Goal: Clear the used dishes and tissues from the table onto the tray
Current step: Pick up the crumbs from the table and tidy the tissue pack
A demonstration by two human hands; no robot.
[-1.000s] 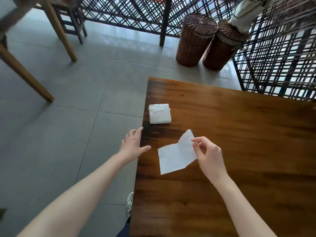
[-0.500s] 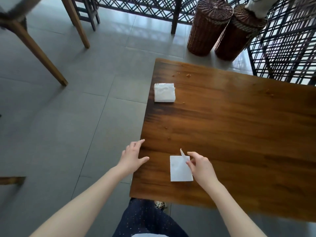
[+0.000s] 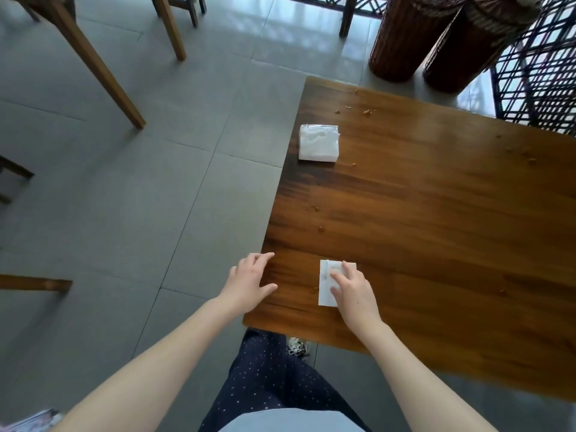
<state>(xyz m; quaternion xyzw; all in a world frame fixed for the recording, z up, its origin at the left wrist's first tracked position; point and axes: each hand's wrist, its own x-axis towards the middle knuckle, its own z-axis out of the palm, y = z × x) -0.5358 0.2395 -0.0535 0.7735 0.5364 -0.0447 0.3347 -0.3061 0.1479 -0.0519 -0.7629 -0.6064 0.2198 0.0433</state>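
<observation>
No dishes show, yet one tissue (image 3: 325,294) lies uncleared under the right hand (image 3: 350,291), grip flat, unclosed; left hand (image 3: 249,280) slack, empty.

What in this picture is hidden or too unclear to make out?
Tray: not in the head view at all.
Tissue: its right part is covered by the right hand.
Wicker baskets: tops cut off by the upper edge.
Crumbs on the table: too small to identify.
</observation>
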